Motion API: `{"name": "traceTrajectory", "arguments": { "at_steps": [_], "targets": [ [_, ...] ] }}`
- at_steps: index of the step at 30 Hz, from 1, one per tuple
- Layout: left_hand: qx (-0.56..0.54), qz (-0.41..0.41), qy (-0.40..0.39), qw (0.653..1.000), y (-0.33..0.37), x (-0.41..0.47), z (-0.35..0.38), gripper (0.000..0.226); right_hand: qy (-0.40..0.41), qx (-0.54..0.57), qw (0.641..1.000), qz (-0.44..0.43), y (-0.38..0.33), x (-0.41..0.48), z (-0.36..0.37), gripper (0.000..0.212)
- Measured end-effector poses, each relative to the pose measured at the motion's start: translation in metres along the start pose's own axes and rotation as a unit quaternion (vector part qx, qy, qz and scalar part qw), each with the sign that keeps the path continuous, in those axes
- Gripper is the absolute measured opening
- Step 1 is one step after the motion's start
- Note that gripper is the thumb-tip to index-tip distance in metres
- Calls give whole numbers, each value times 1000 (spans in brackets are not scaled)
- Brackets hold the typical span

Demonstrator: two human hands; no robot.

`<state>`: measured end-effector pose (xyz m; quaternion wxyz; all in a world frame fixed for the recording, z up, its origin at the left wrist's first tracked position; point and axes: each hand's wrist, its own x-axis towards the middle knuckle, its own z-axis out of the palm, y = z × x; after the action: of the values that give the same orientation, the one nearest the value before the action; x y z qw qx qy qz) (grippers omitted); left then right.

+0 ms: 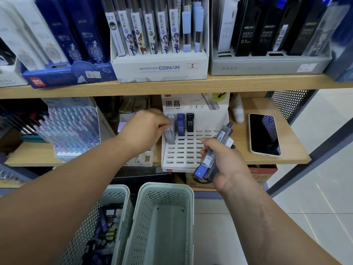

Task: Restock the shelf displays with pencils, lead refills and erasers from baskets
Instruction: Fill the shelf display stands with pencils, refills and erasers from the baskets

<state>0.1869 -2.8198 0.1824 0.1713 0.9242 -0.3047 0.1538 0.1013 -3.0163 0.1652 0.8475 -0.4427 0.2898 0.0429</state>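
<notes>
- While the left hand [145,129] pinches a grey refill case [169,135] at centre frame, seat it upright in the display tray [183,151], just beside the blue case [180,127].
- Right hand [228,166], centre right, grips the spare cases [210,156].

Bright, even indoor light; wide-angle bending and soft blur toward the edges.

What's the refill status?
Left hand pinches grey lead refill case at white slotted tray. Right hand grips blue-grey refill bundle. Black phone beside tray, not blocking.
</notes>
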Motion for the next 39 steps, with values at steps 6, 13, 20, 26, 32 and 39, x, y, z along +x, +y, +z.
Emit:
{"name": "traceTrajectory", "arguments": {
  "at_steps": [6,13,20,26,32,39],
  "targets": [
    [35,4,29,999,-1,-7,13,21,-3,0,1000,10,0,1,0,18],
    [23,-20,78,996,-2,-9,32,9,-29,-1,999,20,3,-1,2,20],
    [-161,-166,96,968,46,-28,20,6,-28,-5,1000,8,4,1,5,22],
    [-437,-332,-33,836,104,-50,29,14,-28,1,1000,9,9,0,14,35],
    [-468,-375,2,800,116,-52,28,22,-18,-17,999,21,9,-2,12,37],
    [-475,-390,-3,789,114,-54,26,16,-17,-34,999,14,10,-1,10,35]
  ]
}}
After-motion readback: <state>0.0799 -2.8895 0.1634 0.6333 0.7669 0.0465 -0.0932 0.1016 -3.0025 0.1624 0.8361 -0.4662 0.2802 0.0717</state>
